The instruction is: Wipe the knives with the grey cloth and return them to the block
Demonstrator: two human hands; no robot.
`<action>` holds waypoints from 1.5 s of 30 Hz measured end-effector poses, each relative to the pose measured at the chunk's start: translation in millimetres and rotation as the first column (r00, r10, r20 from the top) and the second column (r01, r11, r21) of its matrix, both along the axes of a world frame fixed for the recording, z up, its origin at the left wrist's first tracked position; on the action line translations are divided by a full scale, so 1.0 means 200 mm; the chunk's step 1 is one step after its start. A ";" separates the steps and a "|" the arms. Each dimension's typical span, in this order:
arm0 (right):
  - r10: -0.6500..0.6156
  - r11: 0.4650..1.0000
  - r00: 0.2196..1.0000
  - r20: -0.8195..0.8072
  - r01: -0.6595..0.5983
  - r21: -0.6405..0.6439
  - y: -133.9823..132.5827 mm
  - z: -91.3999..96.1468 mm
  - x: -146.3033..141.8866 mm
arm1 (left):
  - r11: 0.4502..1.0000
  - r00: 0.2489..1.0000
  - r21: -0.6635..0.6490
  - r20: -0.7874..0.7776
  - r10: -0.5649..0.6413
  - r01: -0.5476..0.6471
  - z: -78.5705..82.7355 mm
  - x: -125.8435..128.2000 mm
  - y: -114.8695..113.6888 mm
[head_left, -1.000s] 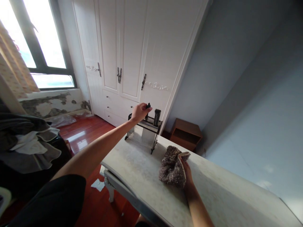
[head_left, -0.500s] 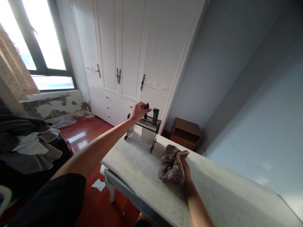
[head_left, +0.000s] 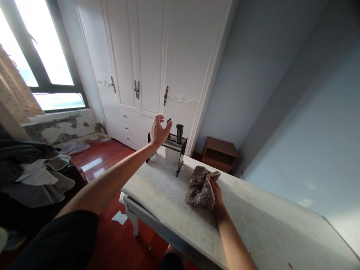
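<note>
My left hand (head_left: 160,132) is raised at a dark-framed stand (head_left: 174,146) with see-through panels, its fingers spread and curved. A black upright piece (head_left: 169,120) stands right by its fingertips; whether they touch I cannot tell. Another black handle-like piece (head_left: 179,133) sticks up from the stand, just right of the hand. My right hand (head_left: 216,193) is closed on a fluffy grey-brown cloth (head_left: 198,191), bunched on the pale tabletop. The cloth lies to the front right of the stand and apart from it.
The long white table (head_left: 253,221) runs toward the lower right. Behind it stand a white wardrobe (head_left: 149,56) and a small brown open cabinet (head_left: 221,150). Piled clothes (head_left: 33,176) are at left. A scrap of paper (head_left: 119,217) lies on the red floor.
My left hand has let go of the black piece on the stand and its fingers have spread. The right hand still grips the cloth. The view has shifted slightly.
</note>
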State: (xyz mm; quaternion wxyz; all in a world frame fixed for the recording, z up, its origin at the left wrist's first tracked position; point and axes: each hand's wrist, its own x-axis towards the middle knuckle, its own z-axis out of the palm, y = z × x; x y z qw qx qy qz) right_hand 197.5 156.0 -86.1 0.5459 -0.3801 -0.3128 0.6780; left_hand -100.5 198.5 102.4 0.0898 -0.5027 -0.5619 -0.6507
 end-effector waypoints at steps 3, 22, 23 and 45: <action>0.000 1.000 1.000 -0.024 0.000 0.012 0.00 0.00 0.00 | 0.983 0.999 0.176 0.001 0.050 -0.049 0.01 0.06 -0.05; 0.071 0.980 0.967 -0.245 -0.022 0.198 -0.01 0.08 0.02 | 0.801 0.786 -0.524 -0.349 -0.511 0.288 -0.80 0.94 -0.53; 0.056 0.979 0.966 -0.251 -0.004 0.202 0.00 0.08 0.03 | 0.783 0.750 -0.559 -0.386 -0.537 0.273 -0.82 0.94 -0.52; -0.357 0.895 0.920 0.163 0.287 0.342 0.04 -0.05 0.45 | 0.694 0.709 -0.714 -0.537 -0.458 -0.093 -0.77 0.82 -0.34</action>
